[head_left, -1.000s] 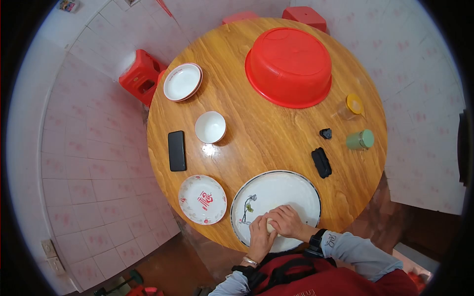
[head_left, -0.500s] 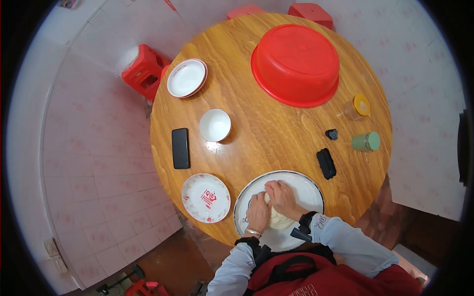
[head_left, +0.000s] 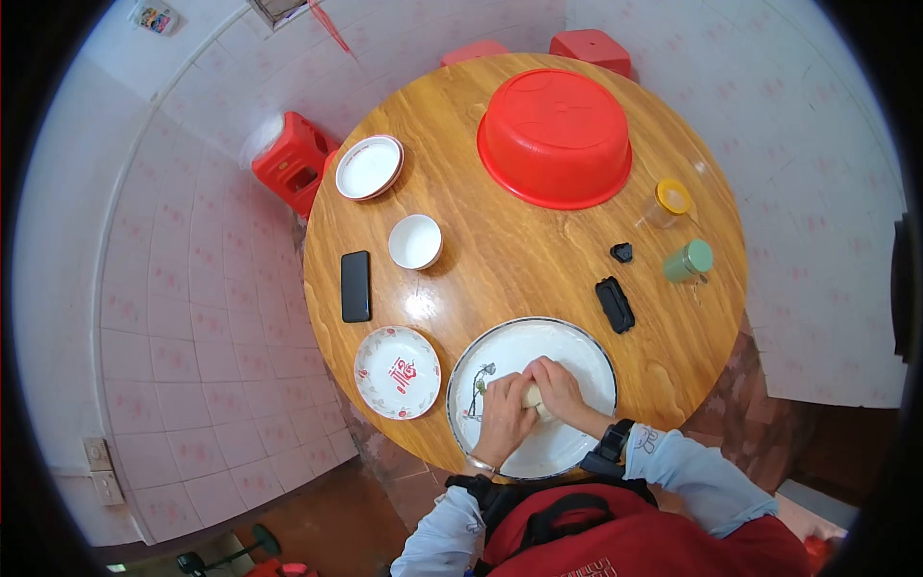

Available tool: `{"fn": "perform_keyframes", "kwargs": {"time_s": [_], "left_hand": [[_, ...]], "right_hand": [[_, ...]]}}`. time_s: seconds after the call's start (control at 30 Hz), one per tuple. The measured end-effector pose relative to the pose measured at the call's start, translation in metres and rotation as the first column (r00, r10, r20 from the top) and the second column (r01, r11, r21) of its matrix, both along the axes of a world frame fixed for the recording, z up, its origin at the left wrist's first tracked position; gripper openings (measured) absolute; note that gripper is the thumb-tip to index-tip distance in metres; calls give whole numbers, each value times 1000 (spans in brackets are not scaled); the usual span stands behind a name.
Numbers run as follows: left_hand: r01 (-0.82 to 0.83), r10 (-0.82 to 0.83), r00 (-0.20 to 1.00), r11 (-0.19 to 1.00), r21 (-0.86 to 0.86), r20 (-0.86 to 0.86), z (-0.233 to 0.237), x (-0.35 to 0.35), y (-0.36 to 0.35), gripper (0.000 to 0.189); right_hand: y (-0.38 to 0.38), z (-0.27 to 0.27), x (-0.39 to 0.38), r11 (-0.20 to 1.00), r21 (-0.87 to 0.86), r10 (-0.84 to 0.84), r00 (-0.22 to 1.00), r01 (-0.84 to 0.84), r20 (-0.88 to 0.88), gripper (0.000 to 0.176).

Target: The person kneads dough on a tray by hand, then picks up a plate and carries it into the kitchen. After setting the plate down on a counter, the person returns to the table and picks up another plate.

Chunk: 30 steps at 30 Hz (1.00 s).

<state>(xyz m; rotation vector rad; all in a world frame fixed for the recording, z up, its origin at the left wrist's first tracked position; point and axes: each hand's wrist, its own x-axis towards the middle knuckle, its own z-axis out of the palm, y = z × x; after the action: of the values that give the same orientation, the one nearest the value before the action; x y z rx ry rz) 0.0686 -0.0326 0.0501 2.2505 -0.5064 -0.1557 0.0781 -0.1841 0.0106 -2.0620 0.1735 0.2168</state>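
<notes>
A lump of pale dough (head_left: 535, 396) sits between my two hands over a large white plate (head_left: 586, 351) with a dark rim. My left hand (head_left: 504, 415) is wrapped round the dough's left side. From the right, my right hand (head_left: 559, 388) curls over it, the fingertips of both hands close together at the top. Most of the dough is hidden behind my fingers. A painted plant design shows on the plate just left of my left hand.
Left of the plate are a patterned dish (head_left: 397, 373), a phone (head_left: 356, 287), a white bowl (head_left: 415, 241) and stacked small plates (head_left: 369, 167). An upturned red basin (head_left: 556, 137) stands at the back. To the right are black items (head_left: 614, 305), a green-lidded container (head_left: 688, 261) and a yellow-lidded jar (head_left: 670, 200).
The dough, earlier spread out on the plate beneath my hands, is now bunched up between them. My hands have closed in around it. The whole view has shifted slightly.
</notes>
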Motion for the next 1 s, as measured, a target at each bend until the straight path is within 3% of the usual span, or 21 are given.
{"fn": "perform_keyframes", "kwargs": {"time_s": [0.03,0.1,0.17,0.2,0.33,0.53,0.63,0.73,1.0], "left_hand": [[-6,8,999,999,-48,37,-2,-7,0,67],[23,-29,997,995,-99,-65,1,-20,10,75],[-64,62,998,993,-100,-20,7,-35,15,84],[-39,40,999,998,45,-26,6,-46,14,89],[-62,53,995,992,106,83,-20,-66,13,99],[-15,7,997,995,103,81,-54,-49,23,92],[-2,-6,999,984,180,45,-49,-31,19,83],[14,-8,1000,969,245,-25,-42,-5,10,79],[215,-175,966,952,217,-189,-52,72,5,58]], "right_hand": [[1,3,-4,1000,3,-2,1000,2,3,32],[0,13,-13,998,42,36,999,-37,36,29],[6,17,-22,999,35,10,995,-13,100,24],[8,16,-26,1000,0,30,986,-30,164,22],[15,20,-40,986,-107,149,950,-124,273,18],[16,8,-22,958,-198,270,886,-207,378,19],[16,0,-10,965,-193,244,881,-178,405,17],[15,-13,2,985,-143,135,937,-93,324,15],[9,-25,33,975,-177,-90,962,138,258,13]]}}
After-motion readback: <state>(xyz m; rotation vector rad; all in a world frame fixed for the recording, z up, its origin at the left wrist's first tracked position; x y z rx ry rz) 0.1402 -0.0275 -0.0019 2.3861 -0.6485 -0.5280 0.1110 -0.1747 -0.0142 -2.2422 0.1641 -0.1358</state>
